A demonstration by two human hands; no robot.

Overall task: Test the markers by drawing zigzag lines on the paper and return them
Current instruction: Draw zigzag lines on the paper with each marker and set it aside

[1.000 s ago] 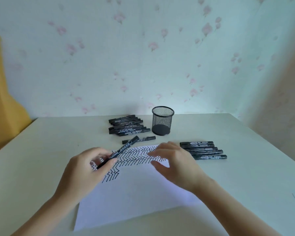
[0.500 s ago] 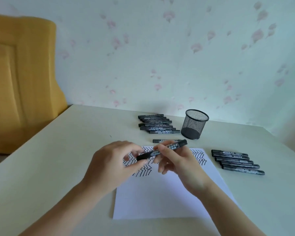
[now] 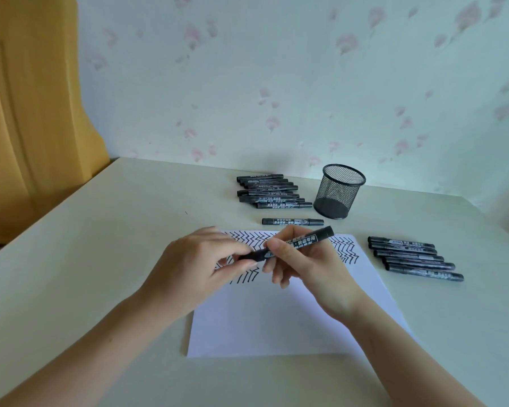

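Both hands hold one black marker above the white paper, which carries rows of black zigzag lines along its far part. My left hand pinches the marker's near left end. My right hand grips its barrel between thumb and fingers. The marker lies nearly level, its far end pointing right and away. A pile of black markers lies at the back. One lone marker lies just beyond the paper. A row of several markers lies right of the paper.
A black mesh pen cup stands at the back between the pile and the wall. The pale table ends at a flowered wall. A yellow chair back stands off the table's left edge.
My right hand has left the paper and taken hold of the marker's barrel, which only my left hand held before. The camera view has swung left.
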